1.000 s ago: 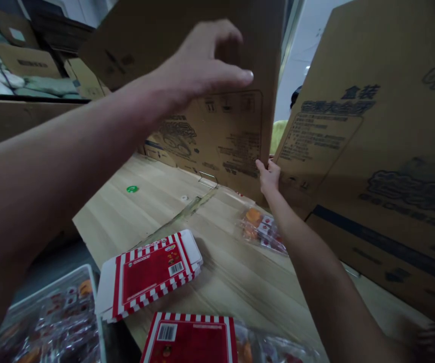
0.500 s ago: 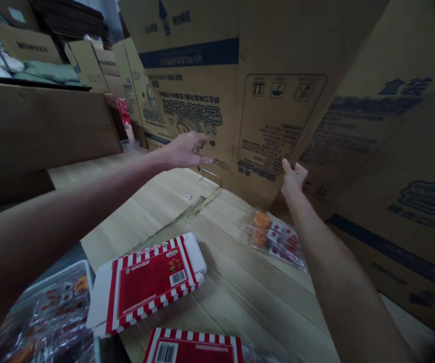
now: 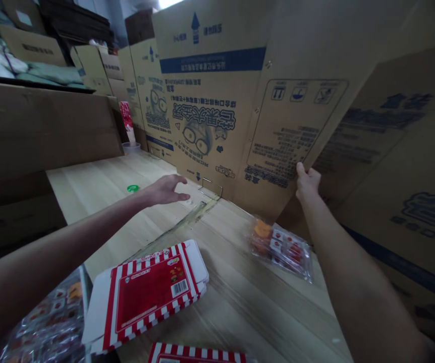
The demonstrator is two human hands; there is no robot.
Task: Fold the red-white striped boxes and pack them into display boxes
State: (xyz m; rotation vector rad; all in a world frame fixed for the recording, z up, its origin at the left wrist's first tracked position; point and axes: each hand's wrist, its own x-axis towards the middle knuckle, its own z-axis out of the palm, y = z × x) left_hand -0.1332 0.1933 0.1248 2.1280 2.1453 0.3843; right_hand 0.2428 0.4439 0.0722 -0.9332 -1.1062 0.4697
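My right hand (image 3: 308, 182) grips the lower right edge of an upright cardboard carton panel (image 3: 217, 116) with upside-down blue print. To the left, my left hand (image 3: 169, 190) hovers above the table, thumb and fingers apart and nothing in it. A bent wire bracket (image 3: 212, 189) stands at the panel's foot, just right of my left hand. Below my right hand, a clear packet of orange and red pieces (image 3: 280, 247) lies on the table. A flattish red-and-white striped box (image 3: 149, 290) with an open white end flap lies nearer me.
A second striped box (image 3: 198, 355) is cut off at the bottom edge. A tub (image 3: 85, 297) of clear packets sits lower left. On the wooden table (image 3: 89, 186) lies a green ring (image 3: 132, 188). More cartons (image 3: 43, 126) stand at left, another carton (image 3: 402, 166) at right.
My left hand has come down and left, away from the carton panel. My right hand has shifted slightly right and down with the panel's edge. The green ring has come into sight.
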